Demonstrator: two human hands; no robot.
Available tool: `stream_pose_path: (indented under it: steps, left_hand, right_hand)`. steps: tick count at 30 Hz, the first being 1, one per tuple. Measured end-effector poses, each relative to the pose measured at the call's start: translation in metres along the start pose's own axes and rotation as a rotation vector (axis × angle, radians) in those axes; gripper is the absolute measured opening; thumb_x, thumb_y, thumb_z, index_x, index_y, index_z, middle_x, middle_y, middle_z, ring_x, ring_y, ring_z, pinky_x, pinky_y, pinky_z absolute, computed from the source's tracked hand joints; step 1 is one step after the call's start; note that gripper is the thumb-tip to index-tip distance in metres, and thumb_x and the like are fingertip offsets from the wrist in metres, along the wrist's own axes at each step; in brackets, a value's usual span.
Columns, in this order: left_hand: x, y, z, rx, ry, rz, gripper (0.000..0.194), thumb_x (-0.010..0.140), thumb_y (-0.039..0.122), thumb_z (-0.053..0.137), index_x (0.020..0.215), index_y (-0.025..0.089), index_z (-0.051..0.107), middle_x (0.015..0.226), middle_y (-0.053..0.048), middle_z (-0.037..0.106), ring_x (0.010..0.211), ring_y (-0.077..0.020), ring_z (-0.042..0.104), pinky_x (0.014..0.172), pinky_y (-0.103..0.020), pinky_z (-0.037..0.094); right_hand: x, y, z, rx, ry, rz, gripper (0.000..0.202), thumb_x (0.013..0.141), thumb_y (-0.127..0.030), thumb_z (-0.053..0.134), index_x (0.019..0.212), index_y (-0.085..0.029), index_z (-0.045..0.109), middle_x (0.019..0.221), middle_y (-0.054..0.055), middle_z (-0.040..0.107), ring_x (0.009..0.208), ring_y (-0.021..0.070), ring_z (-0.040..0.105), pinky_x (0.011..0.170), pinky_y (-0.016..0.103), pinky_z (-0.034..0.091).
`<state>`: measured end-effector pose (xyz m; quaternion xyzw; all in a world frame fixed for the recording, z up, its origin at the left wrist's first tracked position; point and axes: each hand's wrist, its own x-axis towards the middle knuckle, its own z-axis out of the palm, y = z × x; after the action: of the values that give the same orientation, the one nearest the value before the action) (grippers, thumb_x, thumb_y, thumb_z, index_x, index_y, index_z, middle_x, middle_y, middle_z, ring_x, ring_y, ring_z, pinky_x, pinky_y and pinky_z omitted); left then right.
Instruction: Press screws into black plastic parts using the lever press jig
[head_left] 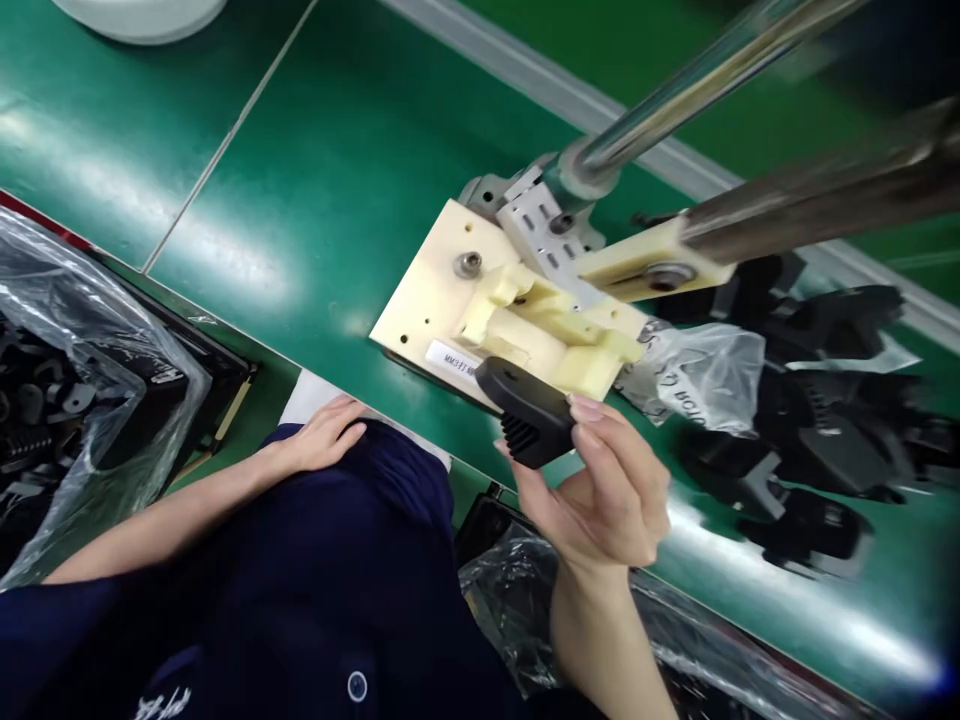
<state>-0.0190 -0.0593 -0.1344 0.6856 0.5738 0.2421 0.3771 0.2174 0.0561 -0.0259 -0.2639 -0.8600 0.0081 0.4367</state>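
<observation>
A black plastic part with a ribbed side [531, 410] is pinched between the thumb and fingers of my right hand [611, 485]. It is held above the front edge of a cream-coloured fixture [431, 290], which has a moulded cradle [525, 335] and a printed label [452, 358]. Over the cradle, a metal press arm [551, 235] reaches in from the stand behind. My left hand [330, 435] lies flat on my lap by the table edge, its fingers stretched out and holding nothing.
Several black plastic parts [832, 440] lie on the green table [330, 170] to the right, beside a clear plastic bag [709, 375]. A steel post [675, 90] rises behind the fixture. A plastic-lined bin [169, 400] of black parts stands at left, another lined bin [517, 590] below right.
</observation>
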Motion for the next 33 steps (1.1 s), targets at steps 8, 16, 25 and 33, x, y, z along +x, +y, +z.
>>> stream_pose_path:
  steps: [8, 16, 25, 33]
  left_hand:
    - [0.005, -0.009, 0.031, -0.045, -0.280, -0.115, 0.033, 0.095, 0.033, 0.038, 0.115, 0.018, 0.059, 0.116, -0.012, 0.068, 0.111, -0.0256, 0.063, 0.099, -0.043, 0.050]
    - [-0.026, -0.003, 0.023, -0.063, -0.280, -0.126, 0.048, 0.091, 0.026, 0.044, 0.139, 0.020, 0.041, 0.127, -0.014, 0.061, 0.117, -0.0260, 0.060, 0.100, -0.043, 0.049]
    - [-0.031, 0.056, -0.017, -0.256, 0.129, -0.011, 0.028, 0.087, 0.020, 0.052, 0.113, 0.018, 0.062, 0.078, -0.005, 0.065, 0.069, -0.0161, 0.063, 0.072, -0.030, 0.054]
    - [0.014, 0.112, -0.060, -0.787, 0.368, -0.160, 0.030, 0.082, 0.021, 0.066, 0.112, 0.023, 0.064, 0.068, 0.001, 0.063, 0.051, -0.0086, 0.053, 0.048, -0.020, 0.045]
  right_hand:
    - [-0.022, -0.028, 0.001, -0.003, -0.007, 0.048, 0.075, 0.071, -0.005, 0.077, 0.139, -0.012, 0.047, 0.113, 0.014, 0.063, 0.105, 0.0274, 0.065, 0.085, 0.042, 0.062]
    - [-0.023, -0.016, -0.007, -0.149, 0.021, -0.009, 0.069, 0.073, -0.005, 0.076, 0.136, -0.010, 0.048, 0.107, 0.013, 0.064, 0.103, 0.0273, 0.066, 0.082, 0.041, 0.064]
    - [-0.021, -0.004, -0.017, -0.192, 0.052, -0.050, 0.059, 0.070, -0.003, 0.077, 0.125, -0.004, 0.054, 0.108, 0.015, 0.063, 0.104, 0.0280, 0.065, 0.086, 0.041, 0.063]
    - [-0.019, -0.024, -0.013, -0.096, 0.039, -0.003, 0.026, 0.074, -0.001, 0.072, 0.096, -0.010, 0.061, 0.106, 0.011, 0.064, 0.109, 0.0261, 0.064, 0.085, 0.039, 0.065]
